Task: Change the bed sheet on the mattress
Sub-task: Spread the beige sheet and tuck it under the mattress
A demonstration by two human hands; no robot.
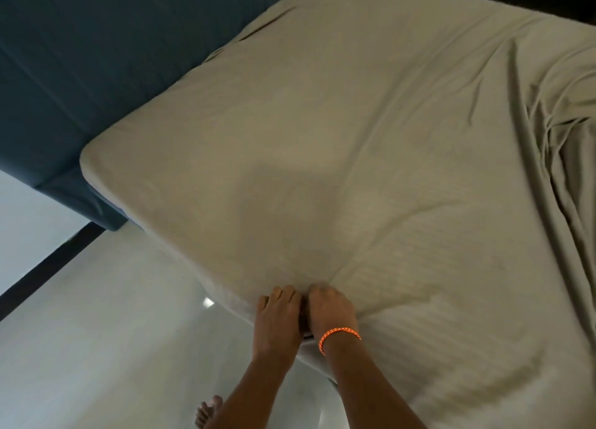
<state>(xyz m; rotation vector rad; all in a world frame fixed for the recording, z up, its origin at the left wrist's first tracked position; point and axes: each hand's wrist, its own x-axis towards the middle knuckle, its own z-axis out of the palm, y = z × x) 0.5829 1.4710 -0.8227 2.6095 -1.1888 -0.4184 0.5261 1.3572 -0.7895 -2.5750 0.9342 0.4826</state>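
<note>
The left hand (277,315) lies knuckles-up on the near edge of the mattress, fingers curled into the beige sheet (354,157) and gripping it. Touching it on its right, the right hand (332,312), with an orange bracelet (338,336) at the wrist, bunches the same sheet in bent fingers. Both forearms reach forward, side by side. Creases fan out from the hands; further right the sheet lies rumpled.
</note>
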